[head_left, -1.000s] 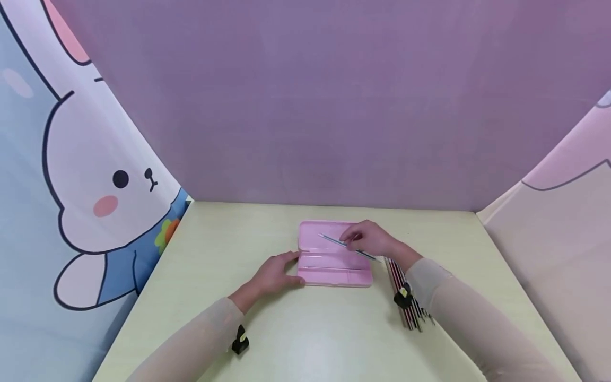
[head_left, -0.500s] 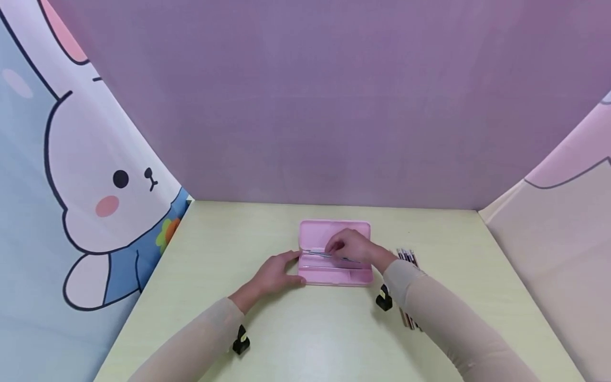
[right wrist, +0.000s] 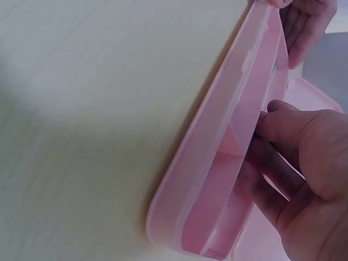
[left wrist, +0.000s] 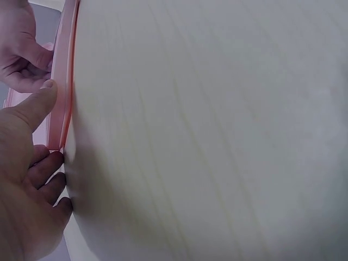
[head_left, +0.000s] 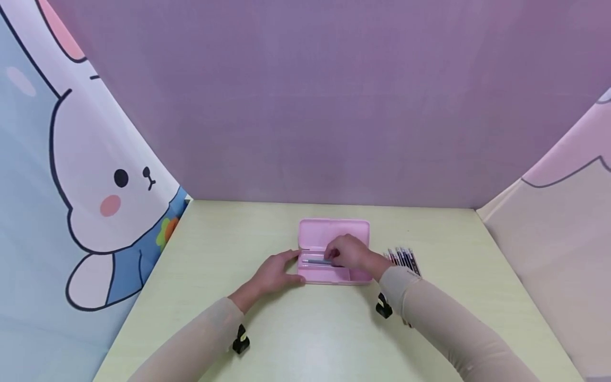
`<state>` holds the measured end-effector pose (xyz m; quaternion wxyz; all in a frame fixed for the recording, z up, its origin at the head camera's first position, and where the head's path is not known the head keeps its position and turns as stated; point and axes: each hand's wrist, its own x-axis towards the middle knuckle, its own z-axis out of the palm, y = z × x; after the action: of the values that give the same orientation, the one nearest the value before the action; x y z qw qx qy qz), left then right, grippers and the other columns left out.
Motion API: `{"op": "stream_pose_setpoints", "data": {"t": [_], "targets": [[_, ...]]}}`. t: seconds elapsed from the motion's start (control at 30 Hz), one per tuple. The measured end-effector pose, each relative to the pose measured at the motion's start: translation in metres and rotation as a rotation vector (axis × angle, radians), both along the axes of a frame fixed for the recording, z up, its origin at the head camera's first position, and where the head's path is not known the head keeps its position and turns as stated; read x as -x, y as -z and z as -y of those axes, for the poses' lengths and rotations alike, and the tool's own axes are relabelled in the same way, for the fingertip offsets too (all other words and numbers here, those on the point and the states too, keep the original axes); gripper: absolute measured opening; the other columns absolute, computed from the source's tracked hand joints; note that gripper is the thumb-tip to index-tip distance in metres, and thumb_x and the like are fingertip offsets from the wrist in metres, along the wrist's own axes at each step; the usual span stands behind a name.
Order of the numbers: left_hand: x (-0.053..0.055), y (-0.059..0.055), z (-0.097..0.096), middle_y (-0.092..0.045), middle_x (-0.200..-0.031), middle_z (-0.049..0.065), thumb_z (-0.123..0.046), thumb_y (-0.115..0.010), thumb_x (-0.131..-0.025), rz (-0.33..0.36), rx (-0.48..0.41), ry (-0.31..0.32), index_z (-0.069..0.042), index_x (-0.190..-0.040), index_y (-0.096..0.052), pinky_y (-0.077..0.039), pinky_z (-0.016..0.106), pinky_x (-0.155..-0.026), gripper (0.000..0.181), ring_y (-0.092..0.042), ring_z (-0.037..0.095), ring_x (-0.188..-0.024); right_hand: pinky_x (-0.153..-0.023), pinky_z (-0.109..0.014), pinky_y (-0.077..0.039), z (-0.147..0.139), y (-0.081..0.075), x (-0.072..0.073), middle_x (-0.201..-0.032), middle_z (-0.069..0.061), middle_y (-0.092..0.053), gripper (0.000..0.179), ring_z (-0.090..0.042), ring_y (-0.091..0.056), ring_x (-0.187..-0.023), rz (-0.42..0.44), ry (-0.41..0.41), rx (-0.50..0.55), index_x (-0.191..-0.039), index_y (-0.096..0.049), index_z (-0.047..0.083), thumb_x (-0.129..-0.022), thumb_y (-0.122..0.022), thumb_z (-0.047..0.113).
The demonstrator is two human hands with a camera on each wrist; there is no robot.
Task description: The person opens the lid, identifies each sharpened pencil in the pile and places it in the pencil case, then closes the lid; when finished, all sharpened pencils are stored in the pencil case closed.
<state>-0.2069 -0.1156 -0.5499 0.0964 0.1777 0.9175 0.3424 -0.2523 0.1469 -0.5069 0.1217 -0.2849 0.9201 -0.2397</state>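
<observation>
A pink pencil case [head_left: 329, 275] lies on the table with its lid [head_left: 310, 233] raised at the back. My left hand [head_left: 273, 274] grips its left end, thumb on the front wall [left wrist: 58, 109] and fingers against the side. A pale blue-grey pencil [head_left: 315, 261] lies along the case's rear long compartment. My right hand [head_left: 349, 252] reaches into the case and pinches this pencil, covering its right part. In the right wrist view, the fingertips [right wrist: 247, 174] dip behind the case's inner divider, so the pinch itself is hidden.
Several dark-striped pencils [head_left: 403, 259] lie in a bundle right of the case, partly under my right forearm. A small divider [right wrist: 231, 142] splits the front compartment. A purple wall [head_left: 329, 106] rises behind the table [head_left: 296, 329].
My right hand has brought the pencil from above the lid, left and down into the rear compartment. The pencil has gone from slanted to lengthwise. My left hand stays on the case.
</observation>
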Motion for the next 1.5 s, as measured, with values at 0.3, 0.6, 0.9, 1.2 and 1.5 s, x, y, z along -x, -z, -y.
{"op": "stream_pose_setpoints", "data": {"t": [0.3, 0.6, 0.9, 1.2, 1.5], "targets": [[-0.001, 0.003, -0.001, -0.055, -0.151, 0.014, -0.04, -0.084, -0.084, -0.002, 0.003, -0.002, -0.011, -0.153, -0.048, -0.04, 0.052, -0.119, 0.083, -0.049, 0.036, -0.142, -0.083, -0.027, -0.06, -0.005, 0.004, -0.003, -0.093, 0.003, -0.078, 0.015, -0.009, -0.069, -0.087, 0.066, -0.005, 0.052, -0.096, -0.082, 0.014, -0.09, -0.076, 0.001], [-0.001, 0.004, -0.001, -0.054, -0.153, 0.012, -0.042, -0.083, -0.085, 0.005, 0.003, 0.002, -0.012, -0.154, -0.047, -0.04, 0.052, -0.119, 0.084, -0.048, 0.035, -0.143, -0.082, -0.026, -0.061, -0.014, 0.0, -0.003, -0.095, -0.005, -0.078, 0.015, -0.014, -0.072, -0.089, 0.117, -0.014, 0.13, -0.102, -0.079, 0.005, -0.088, -0.077, -0.001], [0.0, 0.005, -0.001, -0.053, -0.153, 0.013, -0.042, -0.084, -0.084, 0.01, -0.002, -0.006, -0.013, -0.155, -0.047, -0.039, 0.054, -0.119, 0.085, -0.046, 0.037, -0.145, -0.083, -0.028, -0.061, -0.042, -0.01, 0.005, -0.1, -0.01, -0.078, 0.024, -0.019, -0.073, -0.095, 0.154, 0.002, 0.271, -0.111, -0.077, 0.0, -0.088, -0.077, 0.0], [0.002, 0.004, -0.001, -0.052, -0.154, 0.013, -0.039, -0.084, -0.084, 0.005, -0.019, -0.012, -0.012, -0.155, -0.046, -0.038, 0.056, -0.12, 0.085, -0.045, 0.037, -0.145, -0.08, -0.045, -0.064, -0.091, -0.037, 0.0, -0.118, -0.025, -0.07, 0.038, -0.022, -0.069, -0.098, 0.3, 0.157, 0.362, -0.13, -0.065, -0.004, -0.094, -0.072, 0.006], [0.002, 0.006, -0.003, -0.052, -0.155, 0.01, -0.037, -0.086, -0.083, -0.002, -0.028, -0.008, -0.012, -0.155, -0.045, -0.039, 0.053, -0.12, 0.087, -0.046, 0.034, -0.145, -0.08, -0.052, -0.063, -0.159, -0.04, -0.01, -0.115, -0.021, -0.069, 0.045, -0.029, -0.07, -0.097, 0.293, 0.281, 0.378, -0.133, -0.062, -0.002, -0.094, -0.075, 0.014]]}}
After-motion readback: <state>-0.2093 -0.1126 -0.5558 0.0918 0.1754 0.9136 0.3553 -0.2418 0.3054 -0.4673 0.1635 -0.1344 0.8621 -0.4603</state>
